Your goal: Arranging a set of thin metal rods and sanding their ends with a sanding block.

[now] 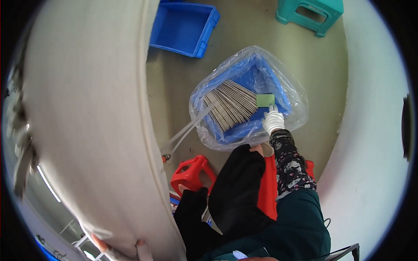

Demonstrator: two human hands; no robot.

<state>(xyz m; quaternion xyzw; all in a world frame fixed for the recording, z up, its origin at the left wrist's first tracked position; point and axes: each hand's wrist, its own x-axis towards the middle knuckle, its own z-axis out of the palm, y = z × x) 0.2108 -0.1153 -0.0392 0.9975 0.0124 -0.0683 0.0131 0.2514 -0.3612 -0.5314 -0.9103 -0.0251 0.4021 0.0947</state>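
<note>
My right hand [273, 120], in a white glove, reaches into a blue bin [282, 80] lined with clear plastic. Its fingers are at the lower edge of a flat green card [264, 100] and appear to grip it; the thumb's hold is hard to make out. The card touches the right ends of many thin metal rods [233, 104], fanned out in a pile in the bin. What seems to be my left hand [119, 252] shows only as fingertips against a large pale cloth [96, 113] at the lower left; the rest is hidden, so its grip cannot be told.
Beyond the bin stand another blue bin [180, 28] and a green stool [311, 15]. Close to my black-trousered legs [239, 187] is a red stool [193, 172]. Pale tubes [191, 124] run to the rods. A white wall [374, 130] rises on the right.
</note>
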